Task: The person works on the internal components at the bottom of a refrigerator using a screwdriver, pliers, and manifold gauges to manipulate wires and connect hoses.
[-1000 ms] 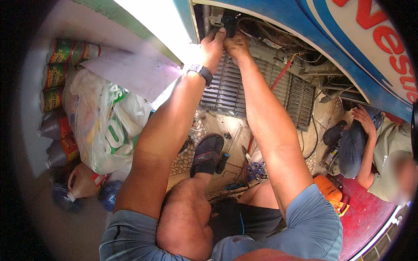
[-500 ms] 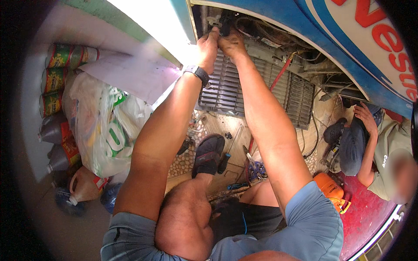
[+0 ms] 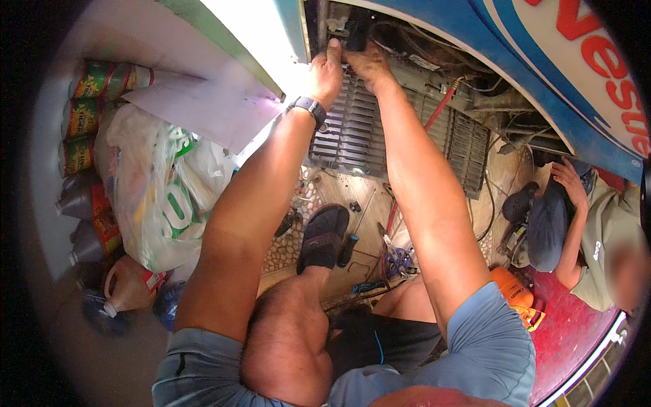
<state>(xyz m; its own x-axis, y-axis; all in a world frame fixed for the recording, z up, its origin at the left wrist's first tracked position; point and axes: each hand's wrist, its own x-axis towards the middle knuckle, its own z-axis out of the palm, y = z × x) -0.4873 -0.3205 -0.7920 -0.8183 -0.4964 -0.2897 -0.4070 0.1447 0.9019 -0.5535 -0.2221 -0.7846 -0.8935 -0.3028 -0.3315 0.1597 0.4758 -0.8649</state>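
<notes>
Black strap (image 3: 311,111) at its wrist, the left hand (image 3: 326,73) is beside the right hand (image 3: 369,66), fingers curled; what they grip, I cannot tell. At their fingertips, a dark part (image 3: 357,30), likely stiff, best held by its sides, sits beyond a louvred panel (image 3: 349,129).

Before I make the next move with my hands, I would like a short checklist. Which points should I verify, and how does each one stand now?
1. Left hand grip visible: cannot tell; only the thumb and back show clearly.
2. Right hand fingertips visible: cannot tell; they are hidden near the dark part.
3. Wrists bare: not ok; a watch is on the left one.
4. Gloves worn: not ok; both hands are bare.
5. Screwdriver away from hands: ok; it lies beside the shoe.
6. Co-worker's hand apart from yours: ok; it is far right.
</notes>
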